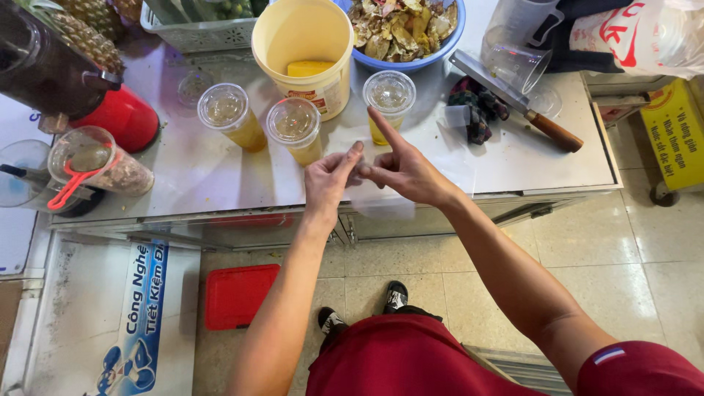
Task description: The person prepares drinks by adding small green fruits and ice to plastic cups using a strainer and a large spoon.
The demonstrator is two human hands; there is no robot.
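Steel counter (220,176) over tiled floor (609,249) — left hand (328,180), right hand (403,170), fingers pinching a clear plastic bag (374,192).

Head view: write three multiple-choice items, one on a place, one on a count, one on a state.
1. Where does the knife lie?
A. right of the cups
B. on the floor
C. inside the bucket

2. How many lidded cups of yellow juice stand in the row?
A. one
B. three
C. five

3. What state is the yellow bucket in?
A. lidded
B. tipped over
C. open, upright

Answers:
1 A: it rests on the counter to their right.
2 B: three sealed cups stand side by side.
3 C: its mouth faces up uncovered.
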